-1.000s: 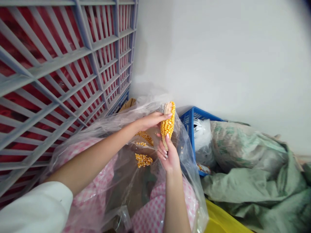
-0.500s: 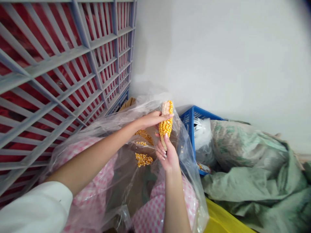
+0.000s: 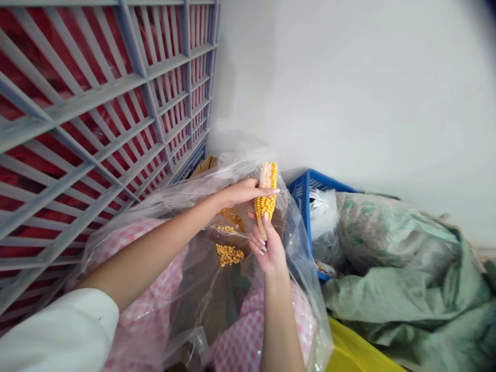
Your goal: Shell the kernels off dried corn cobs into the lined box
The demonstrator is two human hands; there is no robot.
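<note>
An ear of corn (image 3: 266,200) stands nearly upright between my hands, its yellow kernels partly stripped so that pale cob shows at the upper left. My left hand (image 3: 248,192) grips it around the middle, thumb lying across the kernels. Lower down, my right hand (image 3: 268,242) is closed around the narrow end, with the thumb pressed on the kernels. Beneath both hands spreads a clear plastic sheet or bag (image 3: 197,279). Loose corn kernels (image 3: 229,254) lie on it in a small heap, and more kernels (image 3: 234,217) sit just beyond, partly behind my left forearm.
A tall grey-purple slatted crate (image 3: 143,77) with red material inside rises at the left. To the right are a blue crate (image 3: 308,206) holding plastic bags, a pale sack (image 3: 391,227), green cloth (image 3: 387,294) and a yellow sheet (image 3: 352,346). A white wall (image 3: 349,93) stands behind.
Along the ear, my left thumb has shifted slightly downward, and a little more bare cob shows below the top. Both hands keep their hold, and the view has moved very slightly.
</note>
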